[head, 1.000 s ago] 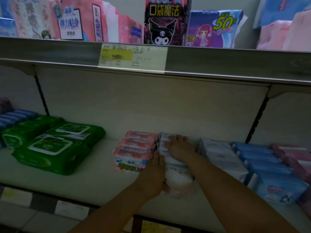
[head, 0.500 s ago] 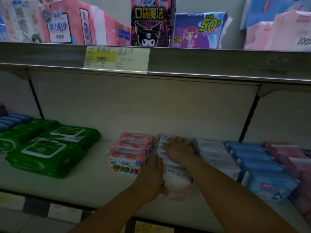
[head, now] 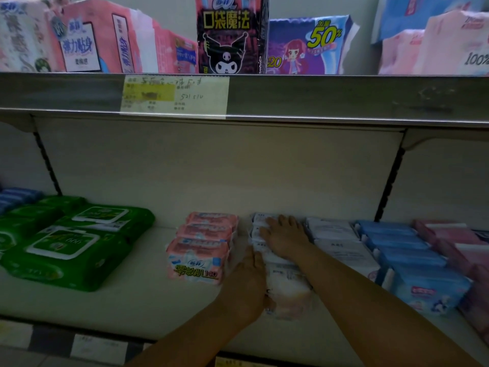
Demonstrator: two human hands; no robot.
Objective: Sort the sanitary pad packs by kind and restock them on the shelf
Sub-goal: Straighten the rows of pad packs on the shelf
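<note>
Lower centre: white packs [head: 287, 290] stand in a row on the shelf [head: 132, 300]. Left hand [head: 246, 282] presses their side, right hand [head: 285, 238] lies on top, fingers [head: 275, 223] straight, grasping nothing. Row-squaring step, I judge; next probably needs an even push back.

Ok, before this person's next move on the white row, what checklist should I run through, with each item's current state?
1. Right hand flat on top of the white row: ok.
2. Left hand against that row's left side: ok.
3. Row holds one kind only: cannot tell, the print is blurred.
4. Gap to the pink row: ok, a narrow gap shows.
5. Front flush with the pink row: not ok, the white row reaches farther forward.
6. Row fully on the shelf: ok, bare shelf shows in front of it.
</note>
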